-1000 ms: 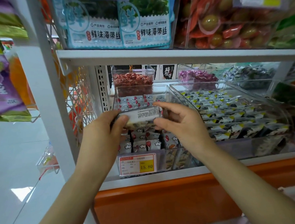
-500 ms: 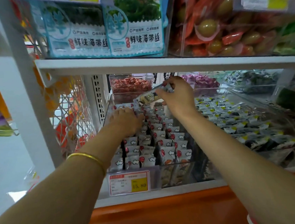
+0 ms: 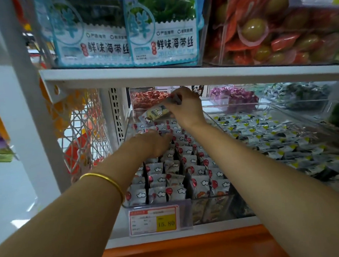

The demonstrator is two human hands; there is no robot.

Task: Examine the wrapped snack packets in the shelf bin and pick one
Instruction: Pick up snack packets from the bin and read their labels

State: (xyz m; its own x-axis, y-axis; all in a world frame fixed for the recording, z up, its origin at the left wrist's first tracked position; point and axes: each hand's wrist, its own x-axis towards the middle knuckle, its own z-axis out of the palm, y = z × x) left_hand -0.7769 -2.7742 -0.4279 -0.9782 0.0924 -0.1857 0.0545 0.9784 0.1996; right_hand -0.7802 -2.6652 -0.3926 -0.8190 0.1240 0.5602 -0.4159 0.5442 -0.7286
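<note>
Right hand [image 3: 185, 108] pinching packet [image 3: 157, 113] near bin [image 3: 216, 208] rear edge, left hand [image 3: 155, 143] inside

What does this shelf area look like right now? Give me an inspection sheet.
Surface: white lower shelf, clear bin standing on it.
Job's things: snack packets in upright rows in the bin; one lifted packet above its back end.
Clutter: price tag on the bin front; neighbouring bin of other packets at right.
Grips: right hand pinches the lifted packet; left hand rests on the snack packets, fingers blurred; bracelet on that wrist.
Cables: nothing seen.
Surroundings: seaweed packs on the shelf above; wire rack at left.
</note>
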